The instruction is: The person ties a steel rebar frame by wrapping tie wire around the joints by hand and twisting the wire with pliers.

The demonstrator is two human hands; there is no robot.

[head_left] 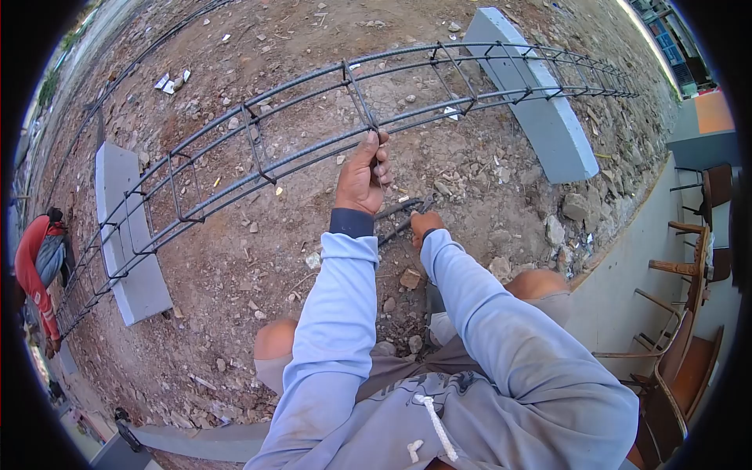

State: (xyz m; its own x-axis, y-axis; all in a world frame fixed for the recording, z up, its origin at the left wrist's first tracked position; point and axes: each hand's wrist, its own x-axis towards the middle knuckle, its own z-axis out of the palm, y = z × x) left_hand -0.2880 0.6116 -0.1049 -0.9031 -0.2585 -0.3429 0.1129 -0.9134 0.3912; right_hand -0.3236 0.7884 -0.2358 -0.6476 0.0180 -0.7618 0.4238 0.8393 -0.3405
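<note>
A long rebar cage (301,157) of several lengthwise bars and square stirrups stretches across the head view. My left hand (360,176) is closed at its near lower bar, with the fingers wrapped round the lower part of a stirrup (358,98). Lower and to the right, my right hand (425,222) is closed on dark pincers (398,210), whose two long arms point left just above the ground. The pincers are apart from the cage. My right fingers are partly hidden behind the hand.
Grey concrete blocks prop up the cage at left (133,235) and right (540,110). A person in a red top (35,254) bends over its left end. Rubble (576,207) lies at right, beside stacked chairs (689,290) on a paved strip.
</note>
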